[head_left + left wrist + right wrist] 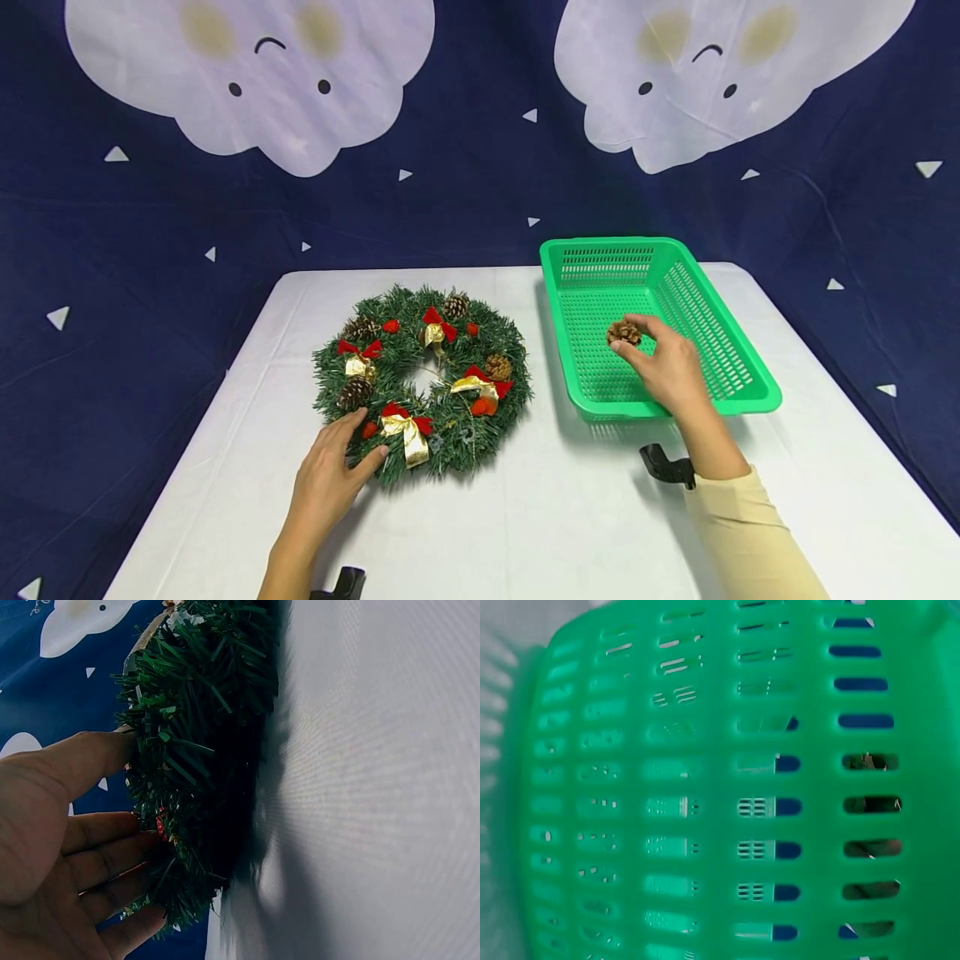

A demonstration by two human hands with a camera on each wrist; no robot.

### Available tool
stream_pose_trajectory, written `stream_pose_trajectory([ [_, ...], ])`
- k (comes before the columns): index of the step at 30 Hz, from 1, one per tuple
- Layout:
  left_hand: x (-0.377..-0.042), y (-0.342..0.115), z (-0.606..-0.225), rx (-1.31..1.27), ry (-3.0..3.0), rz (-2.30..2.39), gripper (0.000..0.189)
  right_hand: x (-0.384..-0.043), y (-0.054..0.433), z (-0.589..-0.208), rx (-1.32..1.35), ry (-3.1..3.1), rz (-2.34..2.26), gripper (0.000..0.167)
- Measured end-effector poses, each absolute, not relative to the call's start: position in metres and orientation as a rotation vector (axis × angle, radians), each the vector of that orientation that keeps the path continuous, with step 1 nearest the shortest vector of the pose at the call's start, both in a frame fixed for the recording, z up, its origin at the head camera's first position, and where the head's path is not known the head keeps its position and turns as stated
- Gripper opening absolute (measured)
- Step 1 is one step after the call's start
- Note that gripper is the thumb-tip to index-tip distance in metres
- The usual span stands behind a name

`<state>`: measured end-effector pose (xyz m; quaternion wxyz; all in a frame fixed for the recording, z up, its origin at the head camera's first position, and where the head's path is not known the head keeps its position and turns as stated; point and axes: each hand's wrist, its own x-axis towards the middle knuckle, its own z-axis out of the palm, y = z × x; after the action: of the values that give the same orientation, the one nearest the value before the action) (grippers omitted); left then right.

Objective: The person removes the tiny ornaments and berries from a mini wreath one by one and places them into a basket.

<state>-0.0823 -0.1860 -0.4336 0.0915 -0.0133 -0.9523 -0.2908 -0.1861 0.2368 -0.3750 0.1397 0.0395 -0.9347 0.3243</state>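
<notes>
A green Christmas wreath lies on the table, trimmed with red and gold bows, pinecones and red berries. My left hand rests on its near left edge with the fingers fairly straight; in the left wrist view the fingertips touch the green tinsel. Over the green basket, my right hand pinches a brown pinecone between thumb and fingers. The right wrist view is filled by the slotted basket wall, and the hand shows only in dark bits through the slots.
The basket stands at the right of the white-covered table, with its rim raised around it. A dark blue cloth with clouds and white triangles hangs behind the table. Black camera mounts sit at both wrists.
</notes>
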Motion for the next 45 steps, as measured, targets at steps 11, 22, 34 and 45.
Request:
stream_pose_trajectory([
  [11, -0.082, -0.186, -0.434, -0.031, -2.839, -0.867, 0.066, -0.191, 0.245, -0.371, 0.098, -2.81, 0.882, 0.055],
  [22, -0.082, -0.187, -0.434, -0.024, -2.836, -0.863, 0.066, -0.199, 0.251, -0.373, 0.083, -2.847, 0.875, 0.057],
  [34, -0.082, -0.187, -0.434, -0.03, -2.842, -0.869, 0.067, -0.204, 0.257, -0.374, 0.061, -2.929, 0.876, 0.06],
  [45, -0.083, -0.186, -0.435, -0.028, -2.839, -0.868, 0.066, -0.208, 0.262, -0.374, 0.053, -2.971, 0.875, 0.058],
])
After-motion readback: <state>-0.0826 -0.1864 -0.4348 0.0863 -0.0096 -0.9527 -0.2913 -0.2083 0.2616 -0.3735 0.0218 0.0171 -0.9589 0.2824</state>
